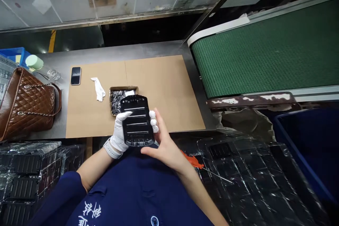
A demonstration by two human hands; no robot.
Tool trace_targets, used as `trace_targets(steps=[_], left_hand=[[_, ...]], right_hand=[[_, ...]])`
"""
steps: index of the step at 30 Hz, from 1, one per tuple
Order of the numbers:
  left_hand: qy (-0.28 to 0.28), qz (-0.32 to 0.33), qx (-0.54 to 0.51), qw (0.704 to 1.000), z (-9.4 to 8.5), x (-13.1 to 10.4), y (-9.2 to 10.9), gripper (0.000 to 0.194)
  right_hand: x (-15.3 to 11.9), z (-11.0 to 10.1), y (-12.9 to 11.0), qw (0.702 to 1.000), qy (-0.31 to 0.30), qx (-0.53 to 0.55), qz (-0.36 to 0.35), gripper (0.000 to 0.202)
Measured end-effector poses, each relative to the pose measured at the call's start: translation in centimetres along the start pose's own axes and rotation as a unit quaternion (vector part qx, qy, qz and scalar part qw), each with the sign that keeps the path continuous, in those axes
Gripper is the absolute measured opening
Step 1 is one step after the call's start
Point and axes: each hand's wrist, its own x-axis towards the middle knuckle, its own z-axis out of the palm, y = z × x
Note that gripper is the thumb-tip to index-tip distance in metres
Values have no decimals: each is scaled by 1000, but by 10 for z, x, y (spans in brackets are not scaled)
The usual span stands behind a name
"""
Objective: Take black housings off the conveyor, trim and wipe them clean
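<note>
Box (123, 88) of small black parts (116, 101) sits partly hidden by the ribbed black panel (137, 122) gripped by the gloved left hand (120, 136), bare right hand (165, 144) spread alongside.

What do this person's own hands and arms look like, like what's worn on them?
The left hand wears a white glove, with a pale grey band around the wrist. A dark blue sleeve covers the upper part of that arm. The right hand is ungloved, its visible forearm bare.
</note>
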Motion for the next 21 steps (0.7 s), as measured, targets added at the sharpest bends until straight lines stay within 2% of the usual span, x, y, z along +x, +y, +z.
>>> trace_targets(steps=[5, 11, 15, 17, 19, 21], left_hand=[[21, 13, 22, 999, 18, 10, -19, 47], [58, 54, 125, 989, 24, 25, -44, 51], [20, 79, 180, 980, 32, 39, -65, 49], [16, 77, 188, 979, 36, 48, -76, 49], [60, 88, 186, 977, 38, 57, -87, 46], [123, 123, 197, 965, 38, 67, -96, 38]], right_hand=[[-7, -8, 5, 999, 15, 32, -14, 123], [-11, -20, 14, 993, 47, 95, -55, 116], [-14, -35, 16, 987, 121, 55, -86, 104], [-15, -52, 12, 989, 122, 18, -78, 100], [-17, -70, 7, 994, 91, -15, -56, 104], [-18, -85, 6, 993, 90, -53, -57, 102]])
